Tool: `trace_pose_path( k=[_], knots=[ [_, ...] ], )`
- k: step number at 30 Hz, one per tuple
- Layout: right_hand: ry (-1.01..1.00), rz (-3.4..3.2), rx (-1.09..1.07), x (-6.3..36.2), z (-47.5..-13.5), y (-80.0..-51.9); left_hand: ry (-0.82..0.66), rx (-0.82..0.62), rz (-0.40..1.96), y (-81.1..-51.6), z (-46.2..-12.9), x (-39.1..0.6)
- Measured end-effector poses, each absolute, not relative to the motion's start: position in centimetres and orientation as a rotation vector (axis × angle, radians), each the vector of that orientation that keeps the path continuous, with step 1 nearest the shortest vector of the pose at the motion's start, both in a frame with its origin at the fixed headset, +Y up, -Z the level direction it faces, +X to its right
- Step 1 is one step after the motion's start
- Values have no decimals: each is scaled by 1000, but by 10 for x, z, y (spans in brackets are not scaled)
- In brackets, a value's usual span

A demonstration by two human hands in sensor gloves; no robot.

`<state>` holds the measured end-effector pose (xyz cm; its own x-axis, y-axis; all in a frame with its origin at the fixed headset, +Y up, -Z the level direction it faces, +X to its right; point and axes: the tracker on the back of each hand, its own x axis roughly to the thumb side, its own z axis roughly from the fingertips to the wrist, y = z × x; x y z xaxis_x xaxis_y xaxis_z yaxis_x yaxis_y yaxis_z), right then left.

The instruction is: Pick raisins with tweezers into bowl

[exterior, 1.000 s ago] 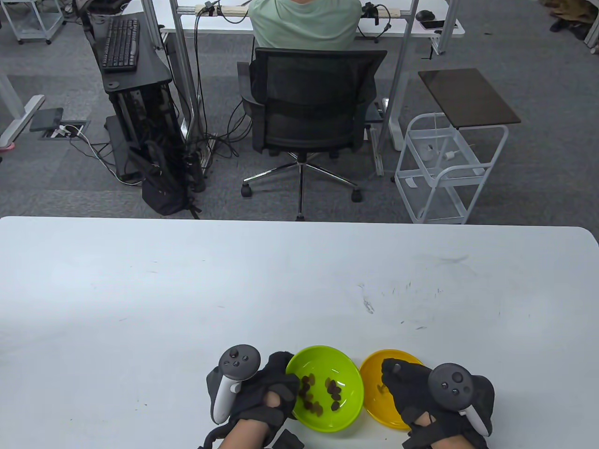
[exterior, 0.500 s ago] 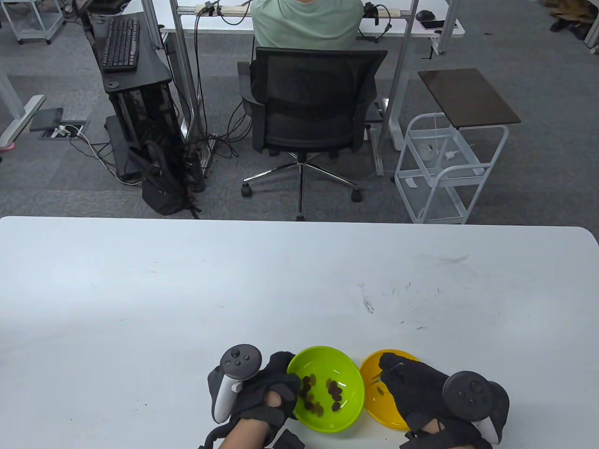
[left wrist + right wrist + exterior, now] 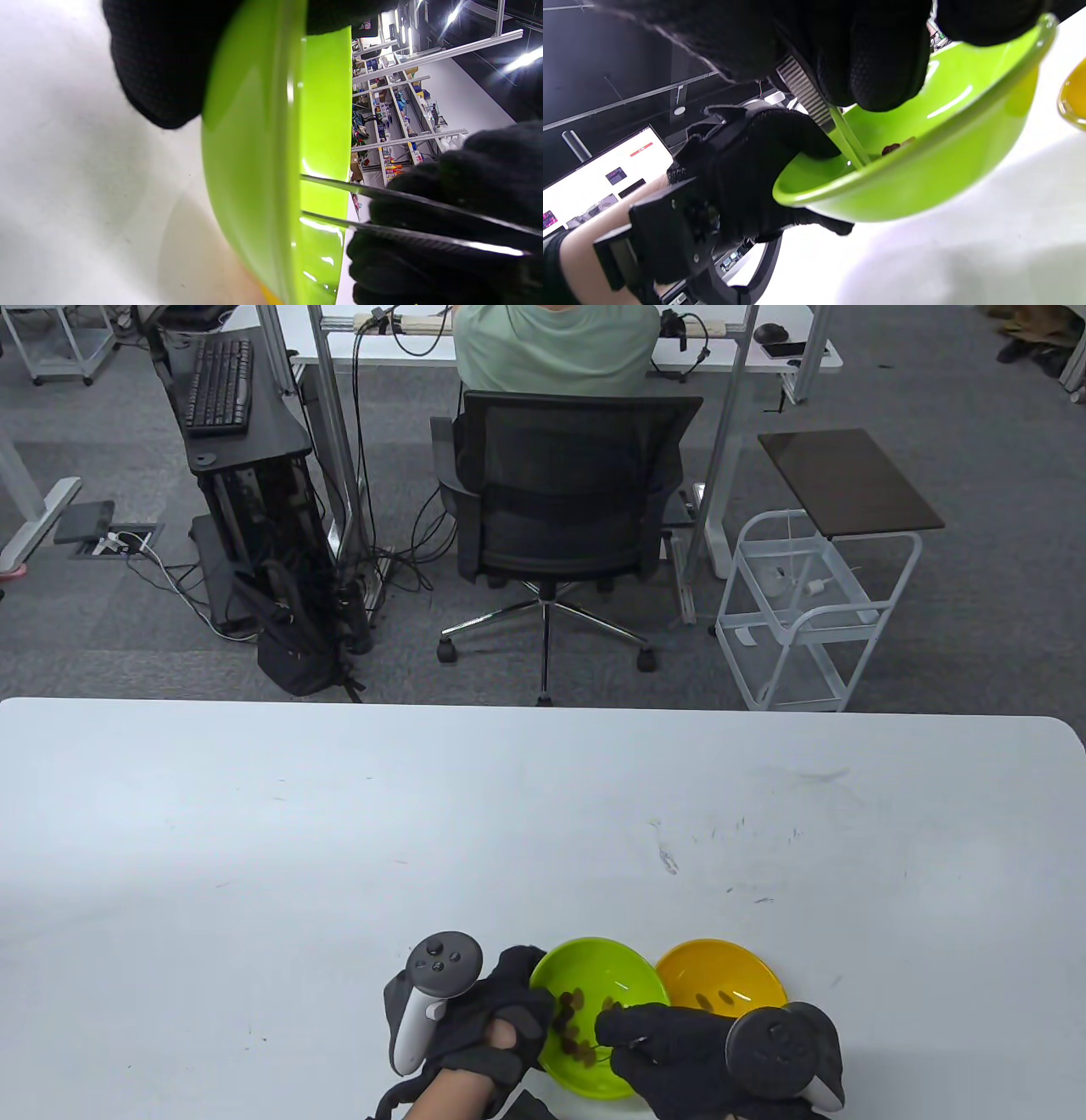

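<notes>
A green bowl (image 3: 607, 980) with several dark raisins (image 3: 570, 1016) sits near the table's front edge. My left hand (image 3: 530, 997) grips its left rim and holds it tilted; this also shows in the right wrist view (image 3: 746, 169). My right hand (image 3: 628, 1037) is over the bowl's near right side and pinches metal tweezers (image 3: 403, 212). The tweezer arms stand apart and reach down into the green bowl (image 3: 925, 169); their tips are hidden behind the rim. A yellow bowl (image 3: 747, 971) just to the right holds a few raisins (image 3: 719, 997).
The white table (image 3: 339, 831) stretches far and to both sides of the bowls. Beyond its far edge are an office chair (image 3: 564, 500) with a seated person and a white wire cart (image 3: 806, 611).
My right hand has moved left with the tweezers, from over the yellow bowl to over the green bowl. The yellow bowl is now uncovered. The left hand has stayed on the green bowl's rim.
</notes>
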<state>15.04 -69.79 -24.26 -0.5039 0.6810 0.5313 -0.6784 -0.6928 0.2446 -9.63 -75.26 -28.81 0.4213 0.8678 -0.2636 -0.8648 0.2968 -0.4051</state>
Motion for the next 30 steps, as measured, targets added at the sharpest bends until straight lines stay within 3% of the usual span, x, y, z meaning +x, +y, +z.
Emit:
trace_pose_path(
  k=[19, 30],
  knots=[
    [12, 2230, 783, 153, -244, -696, -7, -536, 1151, -753, -288, -95],
    [-166, 2194, 539, 211, -257, -683, 12, -540, 1147, -754, -288, -99]
  ],
)
